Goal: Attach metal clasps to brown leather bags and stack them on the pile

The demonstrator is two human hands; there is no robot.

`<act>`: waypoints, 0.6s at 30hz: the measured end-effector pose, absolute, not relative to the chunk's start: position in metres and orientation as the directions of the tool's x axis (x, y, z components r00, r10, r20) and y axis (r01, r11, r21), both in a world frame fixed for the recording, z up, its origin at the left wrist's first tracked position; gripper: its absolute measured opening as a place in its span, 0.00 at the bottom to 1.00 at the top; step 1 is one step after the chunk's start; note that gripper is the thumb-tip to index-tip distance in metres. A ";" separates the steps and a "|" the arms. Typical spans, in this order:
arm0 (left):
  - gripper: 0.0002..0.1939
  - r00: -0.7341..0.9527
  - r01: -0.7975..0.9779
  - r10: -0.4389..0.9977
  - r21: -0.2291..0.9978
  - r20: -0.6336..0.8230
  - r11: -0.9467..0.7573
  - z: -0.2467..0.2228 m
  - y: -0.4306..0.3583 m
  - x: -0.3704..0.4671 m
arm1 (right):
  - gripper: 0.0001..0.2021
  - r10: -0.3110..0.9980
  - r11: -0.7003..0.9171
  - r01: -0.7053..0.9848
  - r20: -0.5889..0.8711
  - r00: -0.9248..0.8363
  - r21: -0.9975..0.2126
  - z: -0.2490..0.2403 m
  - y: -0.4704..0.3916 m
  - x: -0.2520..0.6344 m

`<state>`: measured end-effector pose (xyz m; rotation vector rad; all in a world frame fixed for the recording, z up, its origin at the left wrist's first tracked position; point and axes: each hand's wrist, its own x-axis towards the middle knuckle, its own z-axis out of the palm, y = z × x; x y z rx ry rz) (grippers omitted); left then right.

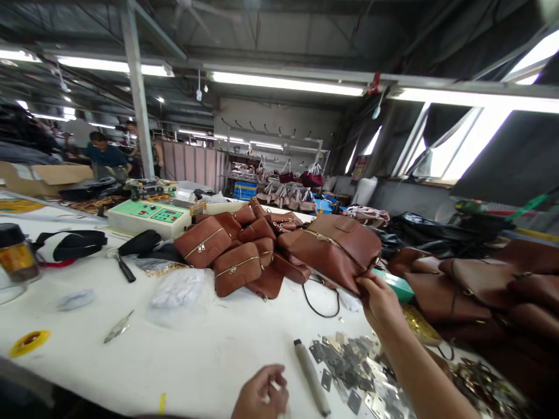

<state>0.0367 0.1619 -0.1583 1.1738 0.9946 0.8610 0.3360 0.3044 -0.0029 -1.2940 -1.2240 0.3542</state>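
My right hand [379, 298] reaches forward and pinches the lower right corner of a large brown leather bag [336, 247] with a gold zipper. The bag leans on a heap of smaller brown zipped pouches [238, 266]. Low in the view, my left hand [262, 393] is over the white table, fingers loosely curled and apart, with nothing visible in them. To its right lies a grey rod-like tool [311, 375] with a dark tip. Small grey metal plates [347, 364] are scattered beneath my right forearm.
More brown bags [471, 285] are piled at the right. A machine with a green control panel [151, 215] stands behind the pouches. On the white table [187, 366] lie a plastic bag [179, 288], a yellow tape roll [29, 343] and a hammer-like tool [126, 269]. People work far left.
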 end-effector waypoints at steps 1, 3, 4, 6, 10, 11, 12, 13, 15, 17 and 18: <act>0.41 0.281 -0.048 0.951 0.988 -0.127 0.146 -0.154 0.167 0.028 | 0.17 0.823 0.326 0.327 0.436 0.365 -0.887 -0.015 0.281 0.330; 0.48 0.070 -0.069 0.996 0.996 0.056 -0.052 -0.142 0.176 0.006 | 0.14 0.910 0.290 0.123 0.313 0.271 -0.949 -0.042 0.236 0.314; 0.51 0.018 -0.059 0.992 0.991 0.122 -0.121 -0.136 0.179 -0.006 | 0.13 0.945 0.256 0.028 0.256 0.202 -0.966 -0.057 0.216 0.305; 0.57 -0.043 -0.036 0.977 0.977 0.208 -0.210 -0.128 0.180 -0.026 | 0.11 0.982 0.187 -0.062 0.185 0.036 -0.980 -0.086 0.182 0.285; 0.51 0.065 0.174 0.985 0.970 0.162 -0.172 -0.136 0.163 -0.047 | 0.09 0.971 0.193 0.105 0.175 -0.162 -0.976 -0.137 0.145 0.250; 0.47 0.064 0.225 0.990 0.965 0.125 -0.137 -0.142 0.158 -0.049 | 0.11 0.972 0.209 0.163 0.187 -0.145 -0.964 -0.146 0.141 0.244; 0.44 0.047 0.263 0.995 0.959 0.092 -0.102 -0.148 0.153 -0.050 | 0.13 0.972 0.230 0.223 0.212 -0.100 -0.947 -0.153 0.138 0.240; 0.42 0.017 0.280 0.998 0.957 0.068 -0.070 -0.154 0.149 -0.050 | 0.15 0.967 0.254 0.279 0.253 -0.041 -0.926 -0.159 0.136 0.239; 0.40 -0.039 0.285 0.998 0.958 0.049 -0.036 -0.164 0.146 -0.049 | 0.18 0.931 0.308 0.370 0.358 0.071 -0.876 -0.164 0.130 0.243; 0.40 -0.058 0.282 0.997 0.959 0.057 -0.038 -0.169 0.146 -0.045 | 0.15 0.885 0.357 0.435 0.448 0.124 -0.826 -0.165 0.121 0.256; 0.39 -0.058 0.284 0.997 0.958 0.060 -0.041 -0.169 0.147 -0.042 | 0.13 0.874 0.363 0.463 0.468 0.134 -0.809 -0.165 0.117 0.266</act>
